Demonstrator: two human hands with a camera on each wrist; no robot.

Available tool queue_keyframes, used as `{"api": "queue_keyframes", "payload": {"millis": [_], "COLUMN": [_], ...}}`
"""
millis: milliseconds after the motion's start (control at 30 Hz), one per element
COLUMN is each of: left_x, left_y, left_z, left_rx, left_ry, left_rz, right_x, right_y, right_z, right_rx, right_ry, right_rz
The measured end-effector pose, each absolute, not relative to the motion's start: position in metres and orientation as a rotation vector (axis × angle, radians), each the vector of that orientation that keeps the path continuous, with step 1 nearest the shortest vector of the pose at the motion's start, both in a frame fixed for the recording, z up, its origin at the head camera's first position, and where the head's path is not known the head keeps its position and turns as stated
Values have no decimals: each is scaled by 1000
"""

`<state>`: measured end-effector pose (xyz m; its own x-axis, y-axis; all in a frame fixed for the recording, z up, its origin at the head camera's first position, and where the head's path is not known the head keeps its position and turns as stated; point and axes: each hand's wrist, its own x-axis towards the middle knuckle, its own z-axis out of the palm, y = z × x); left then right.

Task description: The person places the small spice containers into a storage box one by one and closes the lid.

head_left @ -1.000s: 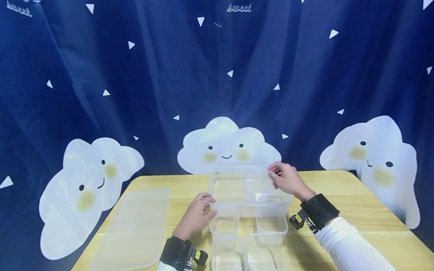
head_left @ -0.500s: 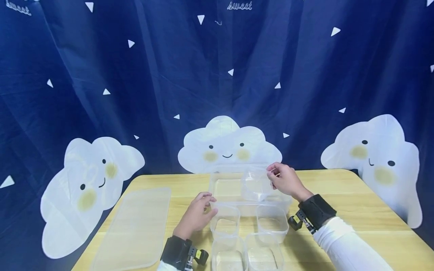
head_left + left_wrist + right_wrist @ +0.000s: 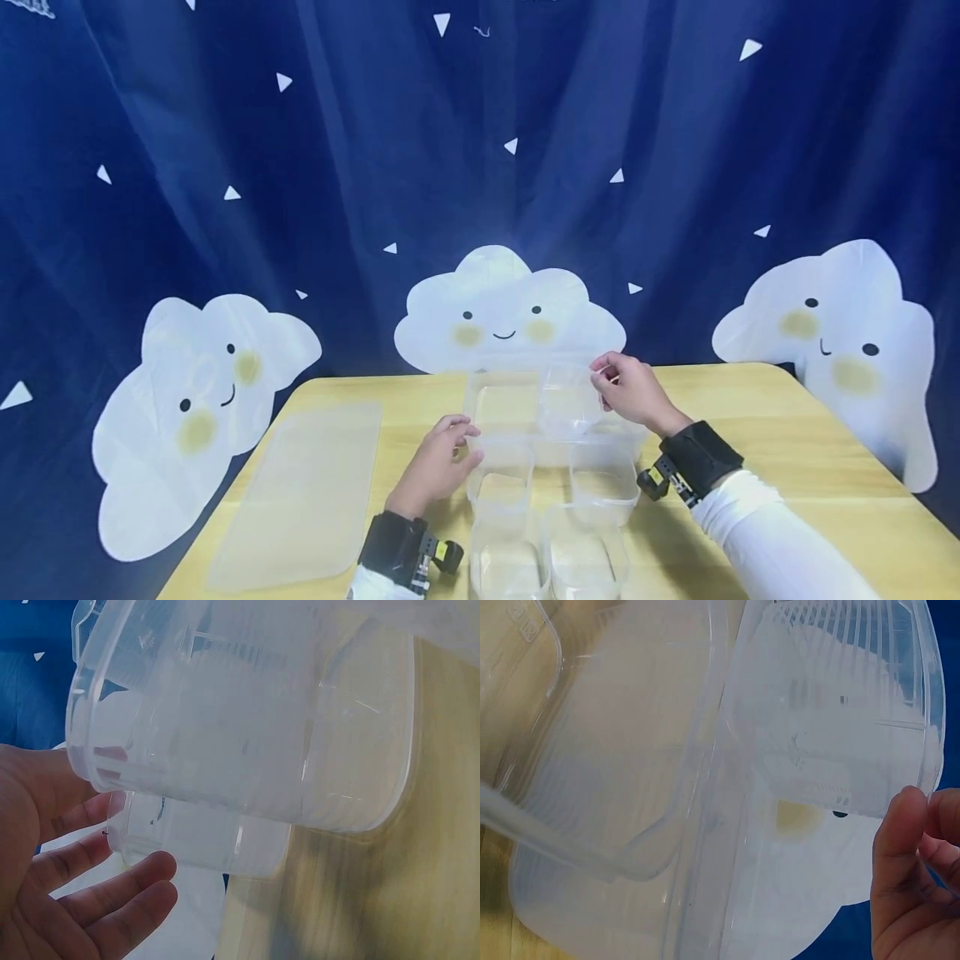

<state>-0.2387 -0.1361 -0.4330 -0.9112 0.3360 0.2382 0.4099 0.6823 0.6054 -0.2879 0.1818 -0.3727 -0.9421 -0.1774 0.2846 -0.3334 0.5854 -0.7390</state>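
- Position: the small clear container (image 3: 567, 404) is over or within the right part of the large clear box (image 3: 551, 452); seating cannot be confirmed.
- Right hand (image 3: 636, 393): thumb and finger pinch its right rim.
- Left hand (image 3: 437, 465): fingers apart, near the box's left side; contact cannot be told.
- Handling: likely light, slick, thin-walled. Hold the rim; squeezed walls may flex.

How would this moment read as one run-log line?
Right hand: pinches clear tub by rim, at large clear bin | Left hand: at bin's left side, contact unclear | Nearer: four more tubs | Left: flat translucent lid
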Motion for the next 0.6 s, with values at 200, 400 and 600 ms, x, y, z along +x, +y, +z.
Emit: {"api": "queue_keyframes", "payload": {"millis": [200,400,600], "left_x": [-248,-254,-239], "left_y": [-134,-132,-135], "left_z": [-426,-418,-430], "left_rx": [-652,-658,-641], "left_ry": [-2739,-2748,-2773], "left_rz": [-1017,-1036,-1034], "right_x": [-296,-299,-292], "right_y": [184,184,180], "right_z": [-362,-359,-375], "right_rx": [479,440,436], "right_ry": [-2603,-2632,-2663], "right_rz": [1231,1244,1261]}}
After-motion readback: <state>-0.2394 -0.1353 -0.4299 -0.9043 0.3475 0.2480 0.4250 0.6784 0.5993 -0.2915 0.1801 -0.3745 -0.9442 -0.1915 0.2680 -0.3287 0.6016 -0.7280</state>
